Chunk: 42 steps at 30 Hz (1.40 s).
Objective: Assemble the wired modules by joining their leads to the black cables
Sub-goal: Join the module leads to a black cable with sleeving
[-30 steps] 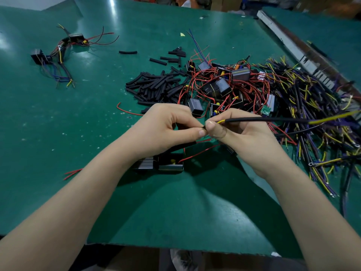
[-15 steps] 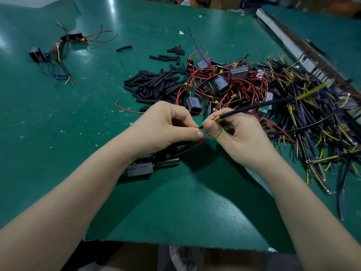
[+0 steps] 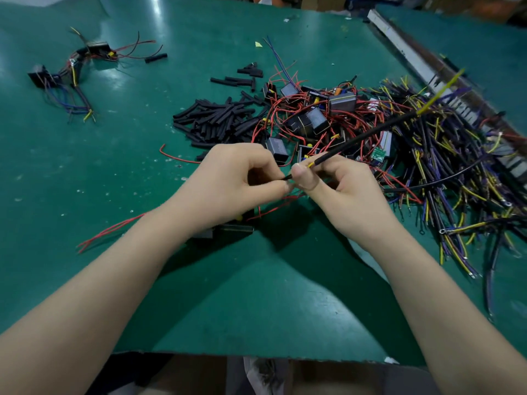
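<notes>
My right hand [image 3: 339,189] pinches the near end of a black cable [image 3: 370,132] with yellow leads; the cable slants up and to the right above the piles. My left hand [image 3: 231,183] pinches a thin lead that meets the cable end between the two thumbs. Red wires run from that hand down to dark modules [image 3: 228,230] lying on the green table [image 3: 256,295], partly hidden under my left wrist. Whether the lead and the cable are joined is hidden by my fingers.
Behind my hands lie a heap of black sleeve pieces [image 3: 216,118], a pile of modules with red leads [image 3: 316,118] and a big tangle of black cables [image 3: 456,166] on the right. Wired assemblies [image 3: 71,72] sit far left. A metal rail [image 3: 413,58] runs along the right.
The black cable's free end has swung upward from lying level to slanting up and right. Both hands stayed together, pinching the same ends.
</notes>
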Each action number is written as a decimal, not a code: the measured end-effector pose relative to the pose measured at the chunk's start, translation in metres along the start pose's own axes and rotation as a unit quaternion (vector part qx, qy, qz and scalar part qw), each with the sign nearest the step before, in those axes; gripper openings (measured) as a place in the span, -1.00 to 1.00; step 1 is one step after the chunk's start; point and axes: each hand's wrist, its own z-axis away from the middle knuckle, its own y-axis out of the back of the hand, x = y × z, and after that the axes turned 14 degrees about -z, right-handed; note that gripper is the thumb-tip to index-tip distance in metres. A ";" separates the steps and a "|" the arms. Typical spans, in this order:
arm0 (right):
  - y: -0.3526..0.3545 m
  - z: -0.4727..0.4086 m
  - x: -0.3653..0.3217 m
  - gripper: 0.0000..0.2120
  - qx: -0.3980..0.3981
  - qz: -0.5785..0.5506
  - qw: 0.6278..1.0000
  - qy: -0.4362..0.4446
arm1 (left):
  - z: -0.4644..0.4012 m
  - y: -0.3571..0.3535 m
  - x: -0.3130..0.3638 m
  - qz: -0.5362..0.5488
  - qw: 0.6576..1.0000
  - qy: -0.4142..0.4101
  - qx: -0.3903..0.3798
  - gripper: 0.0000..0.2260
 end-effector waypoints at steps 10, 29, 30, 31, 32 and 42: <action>0.004 0.001 -0.001 -0.87 0.001 0.019 0.994 0.104 | -0.005 0.006 -0.010 0.251 0.947 0.090 -0.179 -0.84; 0.002 0.003 -0.003 -0.61 0.004 0.133 0.991 -0.029 | 0.000 0.015 0.023 -0.497 0.808 -0.279 0.147 -0.75; 0.001 0.003 -0.002 -0.61 0.000 0.135 0.990 -0.040 | 0.001 0.012 0.024 -0.494 0.807 -0.283 0.158 -0.74; 0.001 0.002 0.000 -0.61 -0.001 0.130 0.990 -0.052 | 0.002 0.009 0.024 -0.494 0.806 -0.282 0.163 -0.73; 0.002 0.003 0.001 -0.61 0.001 0.120 0.991 -0.060 | 0.003 0.006 0.023 -0.495 0.808 -0.276 0.163 -0.74; 0.005 0.006 -0.005 -0.82 0.018 0.079 0.993 0.085 | -0.028 0.035 0.006 -0.015 0.962 0.068 -0.263 -0.70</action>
